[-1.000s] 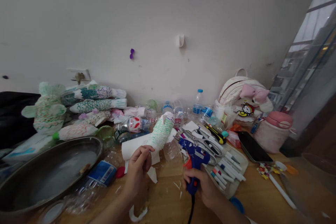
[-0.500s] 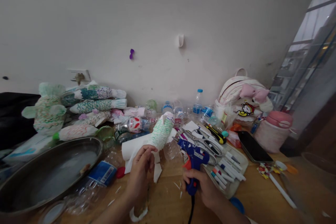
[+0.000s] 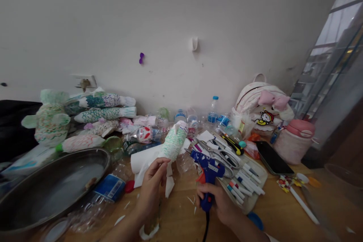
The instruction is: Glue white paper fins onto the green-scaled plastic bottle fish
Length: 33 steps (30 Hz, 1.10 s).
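Observation:
My right hand (image 3: 211, 196) is wrapped round the handle of a blue glue gun (image 3: 209, 174), its nozzle pointing up and left, its black cord hanging down. My left hand (image 3: 155, 179) has its fingers pressed together at the lower end of a white paper fish with green scale marks (image 3: 174, 141); whether they grip the fish or a small bit of it is hard to see. The fish tilts up to the right above a white paper roll (image 3: 138, 162). Scissors (image 3: 222, 157) lie just beyond the glue gun.
A large oval metal pan (image 3: 106, 159) and a crushed bottle with a blue label (image 3: 110, 187) are at the left. Several decorated fish (image 3: 104, 114) are piled behind. To the right are a marker tray (image 3: 262, 177), a phone (image 3: 273, 159) and a pink cup (image 3: 295, 143).
The view has shifted very slightly. My left fingers look a little straighter, while the fish and the glue gun keep almost the same places.

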Motion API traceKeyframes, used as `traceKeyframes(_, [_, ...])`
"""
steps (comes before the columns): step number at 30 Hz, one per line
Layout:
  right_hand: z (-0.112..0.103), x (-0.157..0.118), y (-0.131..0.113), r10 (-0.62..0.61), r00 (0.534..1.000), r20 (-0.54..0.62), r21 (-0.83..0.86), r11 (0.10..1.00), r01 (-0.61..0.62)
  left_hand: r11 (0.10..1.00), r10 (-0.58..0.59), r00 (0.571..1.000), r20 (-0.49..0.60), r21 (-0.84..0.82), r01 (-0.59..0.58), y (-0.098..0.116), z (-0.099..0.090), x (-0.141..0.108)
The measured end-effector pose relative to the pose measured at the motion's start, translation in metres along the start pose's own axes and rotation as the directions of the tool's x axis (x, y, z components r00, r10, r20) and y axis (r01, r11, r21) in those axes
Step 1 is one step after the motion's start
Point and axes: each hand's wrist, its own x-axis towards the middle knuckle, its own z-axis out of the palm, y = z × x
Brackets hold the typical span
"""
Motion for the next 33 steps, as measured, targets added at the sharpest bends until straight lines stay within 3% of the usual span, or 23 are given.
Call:
traceKeyframes(4, [-0.001, 0.001, 0.002, 0.008, 1.0, -0.019, 0.028, 1.0, -0.008, 0.997, 0.07, 0.997, -0.043, 0.02, -0.07, 0.005, -0.001, 0.001])
traceKeyframes(7, [-0.001, 0.001, 0.001, -0.007, 1.0, -0.018, 0.011, 1.0, 0.008, 0.997, 0.074, 0.997, 0.015, 0.017, -0.074, 0.009, -0.001, 0.001])
traceKeyframes(12, [0.002, -0.002, -0.002, -0.027, 1.0, 0.008, -0.017, 0.999, 0.027, 0.994, -0.037, 0.984, 0.172, -0.098, 0.054, 0.01, 0.001, -0.002])
traceKeyframes(21, [0.0, 0.0, 0.0, -0.037, 0.999, 0.031, -0.052, 0.998, 0.039, 0.874, -0.157, 0.976, 0.153, -0.439, 0.21, 0.02, 0.002, -0.003])
traceKeyframes(28, [-0.002, -0.001, 0.002, -0.037, 0.999, 0.026, -0.039, 0.999, 0.038, 0.886, -0.137, 0.974, 0.178, -0.418, 0.201, 0.019, 0.007, -0.004])
traceKeyframes(33, [-0.001, 0.0, 0.002, -0.037, 0.999, 0.032, -0.054, 0.998, 0.039, 0.939, -0.142, 0.97, 0.196, -0.283, 0.195, 0.01, 0.004, -0.002])
